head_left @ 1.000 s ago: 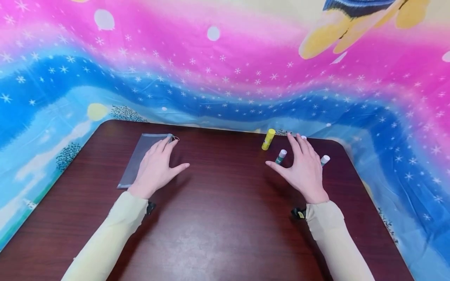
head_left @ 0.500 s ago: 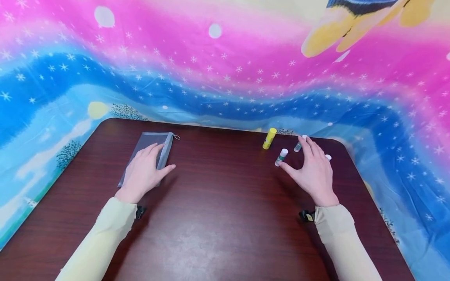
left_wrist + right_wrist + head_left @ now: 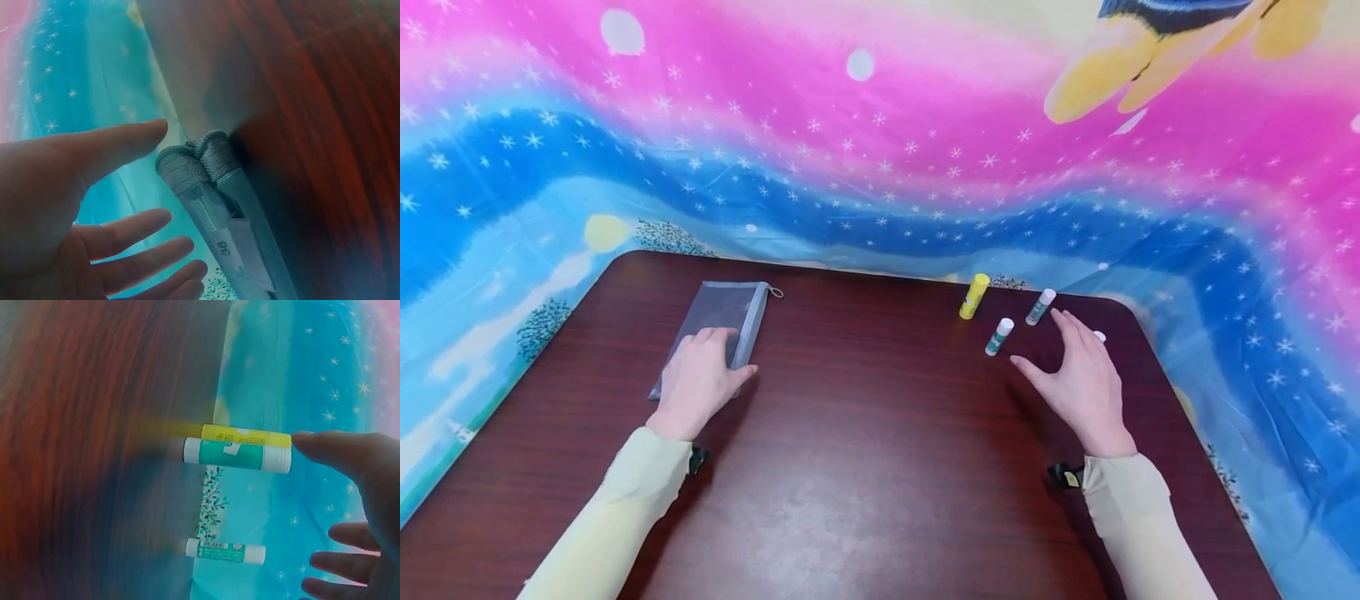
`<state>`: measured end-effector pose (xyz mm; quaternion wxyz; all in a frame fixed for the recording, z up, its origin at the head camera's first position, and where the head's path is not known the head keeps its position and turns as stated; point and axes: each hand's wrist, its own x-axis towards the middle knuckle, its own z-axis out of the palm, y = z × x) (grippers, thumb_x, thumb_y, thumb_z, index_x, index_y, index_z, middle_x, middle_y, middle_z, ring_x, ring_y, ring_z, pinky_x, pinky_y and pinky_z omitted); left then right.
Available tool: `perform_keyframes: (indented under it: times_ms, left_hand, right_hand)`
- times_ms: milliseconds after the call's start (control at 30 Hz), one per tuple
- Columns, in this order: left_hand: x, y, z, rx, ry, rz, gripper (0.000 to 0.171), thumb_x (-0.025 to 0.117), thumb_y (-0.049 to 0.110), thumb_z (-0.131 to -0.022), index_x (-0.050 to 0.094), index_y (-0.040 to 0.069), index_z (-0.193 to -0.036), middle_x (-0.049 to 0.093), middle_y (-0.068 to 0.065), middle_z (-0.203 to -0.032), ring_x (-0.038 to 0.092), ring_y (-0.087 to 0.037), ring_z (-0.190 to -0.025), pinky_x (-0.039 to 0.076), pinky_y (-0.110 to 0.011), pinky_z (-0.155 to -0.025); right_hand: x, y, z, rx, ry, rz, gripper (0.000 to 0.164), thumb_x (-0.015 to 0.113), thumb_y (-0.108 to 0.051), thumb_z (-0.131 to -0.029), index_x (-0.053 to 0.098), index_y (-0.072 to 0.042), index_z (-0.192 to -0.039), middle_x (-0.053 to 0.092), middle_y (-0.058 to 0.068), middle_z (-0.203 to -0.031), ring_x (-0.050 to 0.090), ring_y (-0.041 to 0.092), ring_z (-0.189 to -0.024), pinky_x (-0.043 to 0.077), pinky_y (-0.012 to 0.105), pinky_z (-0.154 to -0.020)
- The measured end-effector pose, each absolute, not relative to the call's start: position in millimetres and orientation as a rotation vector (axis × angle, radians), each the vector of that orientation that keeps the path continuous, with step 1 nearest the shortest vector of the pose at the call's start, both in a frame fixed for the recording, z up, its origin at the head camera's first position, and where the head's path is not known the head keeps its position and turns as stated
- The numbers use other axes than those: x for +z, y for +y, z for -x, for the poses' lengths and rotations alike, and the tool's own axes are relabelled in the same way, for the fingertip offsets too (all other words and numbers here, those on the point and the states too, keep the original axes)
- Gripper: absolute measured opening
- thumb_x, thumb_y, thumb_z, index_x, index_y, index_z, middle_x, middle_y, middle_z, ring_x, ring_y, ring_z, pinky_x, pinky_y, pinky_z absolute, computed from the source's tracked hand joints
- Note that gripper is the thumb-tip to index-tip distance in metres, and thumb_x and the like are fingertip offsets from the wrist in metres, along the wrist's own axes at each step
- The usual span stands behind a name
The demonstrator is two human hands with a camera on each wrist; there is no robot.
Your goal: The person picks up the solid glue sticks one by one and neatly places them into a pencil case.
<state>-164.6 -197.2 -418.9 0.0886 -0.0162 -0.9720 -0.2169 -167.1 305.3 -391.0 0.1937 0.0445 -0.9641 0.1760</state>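
My left hand hovers over the near part of a grey mesh zip pouch, thumb spread from its bent fingers, holding nothing. In the left wrist view the pouch's zipper edge rises beyond the thumb tip. On the right, my right hand is held with thumb and fingers apart, nothing between them. Just past its thumb stands a green-and-white glue stick. Behind are a yellow glue stick and another green-and-white one. A further white cap shows behind the right hand, its body hidden.
Both hands are above a dark red-brown wooden table with rounded far corners. A printed cloth in pink and blue hangs behind and along the sides. Each wrist wears a small black device.
My left hand has drawn left and back over the pouch, uncovering its zipper and pull ring. My right hand has moved right and back, leaving the green-and-white glue sticks in plain view.
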Motion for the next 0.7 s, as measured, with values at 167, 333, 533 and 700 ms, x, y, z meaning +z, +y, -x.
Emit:
perform_keyframes:
  times_ms: [167,333,533,700]
  left_hand:
    - [-421,-198,165,-0.642,-2.901,0.027,0.063,0.086,0.025,-0.080,0.060,-0.006,-0.129,0.059,-0.027,-0.118,0.057,-0.045,-0.101,0.053,-0.065,-0.081]
    - [-423,-200,165,-0.644,-2.910,0.023,0.059,0.086,0.023,-0.081,0.061,-0.006,-0.127,0.060,-0.026,-0.113,0.060,-0.044,-0.096,0.054,-0.062,-0.080]
    - [-423,-200,166,-0.655,-2.911,0.017,0.050,0.085,0.020,-0.082,0.063,-0.007,-0.118,0.059,-0.023,-0.102,0.060,-0.041,-0.087,0.055,-0.059,-0.074]
    - [-422,-200,167,-0.645,-2.917,0.032,0.032,0.081,0.019,-0.085,0.064,-0.004,-0.100,0.058,-0.017,-0.085,0.059,-0.036,-0.076,0.055,-0.053,-0.065]
  right_hand:
    - [-392,313,161,0.497,-2.709,-0.093,0.090,0.083,-0.043,-0.083,0.043,-0.004,-0.153,0.044,0.024,-0.151,0.041,0.047,-0.135,0.033,0.065,-0.110]
    - [-393,318,155,0.493,-2.720,-0.053,0.089,0.083,-0.043,-0.083,0.043,-0.005,-0.153,0.045,0.025,-0.150,0.039,0.048,-0.137,0.035,0.068,-0.106]
    - [-395,325,150,0.503,-2.718,-0.027,0.085,0.082,-0.043,-0.085,0.045,-0.005,-0.151,0.045,0.029,-0.148,0.040,0.048,-0.136,0.036,0.068,-0.105]
    - [-395,329,147,0.513,-2.730,0.002,0.086,0.081,-0.044,-0.085,0.044,-0.004,-0.152,0.046,0.029,-0.146,0.042,0.049,-0.133,0.036,0.069,-0.105]
